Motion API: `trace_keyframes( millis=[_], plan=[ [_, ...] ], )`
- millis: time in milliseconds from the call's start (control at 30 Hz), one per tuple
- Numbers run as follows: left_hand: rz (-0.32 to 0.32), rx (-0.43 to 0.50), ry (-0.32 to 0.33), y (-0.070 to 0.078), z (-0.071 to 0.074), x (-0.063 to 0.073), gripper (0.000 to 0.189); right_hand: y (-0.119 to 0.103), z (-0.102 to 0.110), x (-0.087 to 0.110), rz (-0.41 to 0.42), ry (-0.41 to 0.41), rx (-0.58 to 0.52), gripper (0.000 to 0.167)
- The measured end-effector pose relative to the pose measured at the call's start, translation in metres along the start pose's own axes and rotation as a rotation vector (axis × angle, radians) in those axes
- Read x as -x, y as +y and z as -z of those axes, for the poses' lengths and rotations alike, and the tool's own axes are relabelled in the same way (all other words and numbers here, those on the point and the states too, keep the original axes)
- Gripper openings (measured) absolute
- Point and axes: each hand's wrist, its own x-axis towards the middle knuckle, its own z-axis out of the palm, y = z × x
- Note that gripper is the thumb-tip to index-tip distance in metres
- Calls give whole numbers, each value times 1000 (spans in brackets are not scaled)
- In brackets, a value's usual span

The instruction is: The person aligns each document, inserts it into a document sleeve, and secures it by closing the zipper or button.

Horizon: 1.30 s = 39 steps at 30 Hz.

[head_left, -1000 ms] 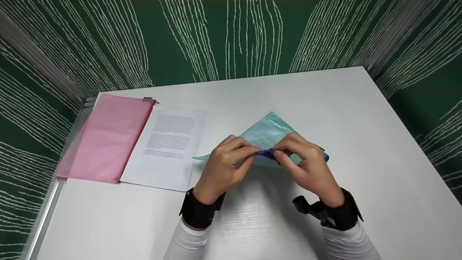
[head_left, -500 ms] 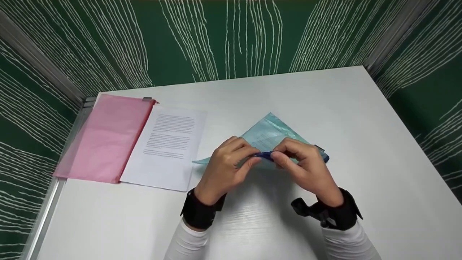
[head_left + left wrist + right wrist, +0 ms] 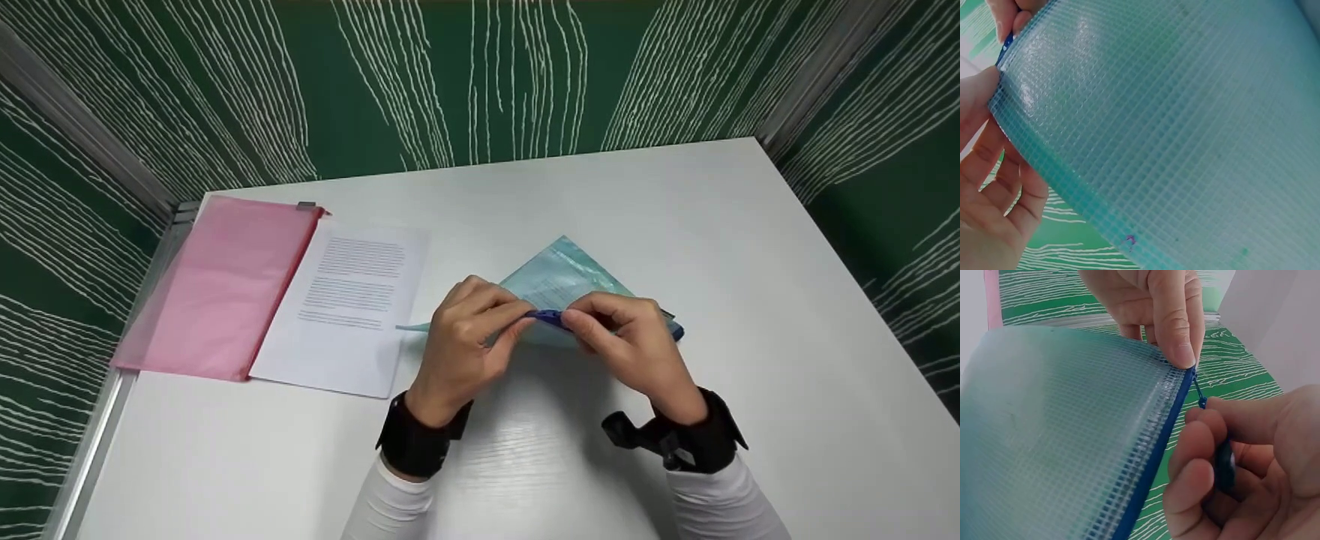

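In the head view, my left hand [image 3: 472, 337] and right hand [image 3: 637, 341] meet over a teal mesh zipper pouch [image 3: 562, 274]. My left thumb and fingers pinch the pouch's corner, at the end of its blue zipper [image 3: 1148, 486]. A short blue zipper pull cord [image 3: 1200, 389] runs from that corner into my right hand, whose thumb and curled fingers grip it. A dark piece [image 3: 1225, 464] shows between those right fingers. The left wrist view is mostly filled by the pouch's mesh side [image 3: 1145, 129]. Lines of print show through the pouch in the head view.
Left on the white table [image 3: 517, 487] lies a pink zipper pouch [image 3: 225, 292] with a red zipper edge. Printed paper [image 3: 345, 360] sits beside it, close to my left hand. Green walls [image 3: 360, 82] with white lines stand behind the table and at both sides.
Both hands stay at the pouch's corner. My right hand has shifted slightly left and down, and the pouch's far tip has dropped a little toward me.
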Motion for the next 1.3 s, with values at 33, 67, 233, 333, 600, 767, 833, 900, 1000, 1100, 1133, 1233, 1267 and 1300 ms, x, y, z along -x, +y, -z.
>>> trace_keyframes(
  millis=[33,67,233,333,600,767,833,900,1000,1100,1133,1233,1267,1300],
  plan=[
    [-2,-2,9,0,0,0,11,5,0,1,-5,-3,6,20],
    [-3,-4,17,0,0,0,10,10,0,2,-9,-5,13,20],
    [-15,-9,42,0,-1,-1,8,26,0,4,1,-18,110,21],
    [-22,-10,52,0,0,-2,8,25,1,4,3,-32,164,22],
    [-38,4,81,-4,3,-2,7,23,2,5,-21,-68,194,24],
    [-25,37,76,-4,3,-1,7,24,3,5,16,-98,181,23],
    [-17,49,79,-3,4,-1,7,24,3,5,29,-97,178,22],
    [-11,57,82,-4,4,-1,7,23,3,4,32,-98,182,21],
    [-11,49,86,-3,4,-1,8,23,2,4,46,-102,197,19],
    [-13,43,88,-2,4,-2,8,23,1,4,60,-95,212,19],
    [-14,42,89,-2,5,-2,8,24,1,4,64,-92,217,20],
    [-6,52,99,-2,6,-2,8,24,1,3,60,-83,228,21],
    [-3,57,105,-3,6,-2,8,25,2,3,53,-78,232,22],
    [0,59,112,-3,7,-2,7,25,2,4,46,-74,235,22]
  ],
)
